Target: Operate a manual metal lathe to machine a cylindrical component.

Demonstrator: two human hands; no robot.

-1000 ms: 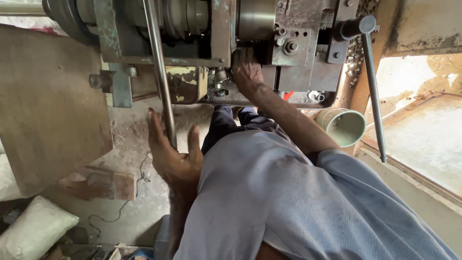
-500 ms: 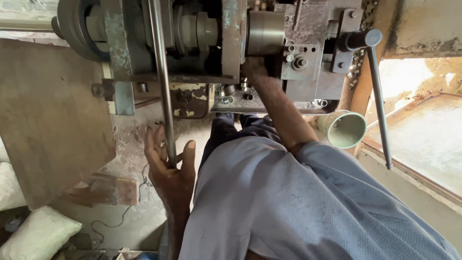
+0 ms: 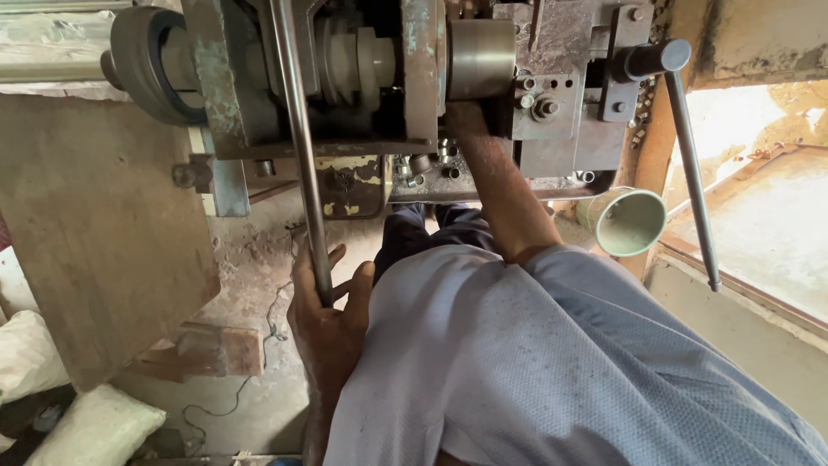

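Steel, long and bare: the lever rod [image 3: 302, 155] runs down from the top of the machine [image 3: 405, 95], and the left hand [image 3: 326, 319] has its lower end, fingers wrapped around the rod and thumb spread out to the side. Up at the machine's middle, the right hand [image 3: 466, 121] is pushed in under the shiny steel cylinder [image 3: 480, 59], and the machine body hides its fingers, so I cannot tell whether they are apart or closed. Just below it sits a tray of small metal parts [image 3: 423, 166]. The person's pale blue shirt [image 3: 552, 362] fills the lower frame and covers most of both arms. To the right, a second handle rod [image 3: 690, 173] hangs beside a green funnel-shaped cup [image 3: 628, 223]. On the left, a wooden board [image 3: 95, 233] leans above white sacks [image 3: 90, 427].
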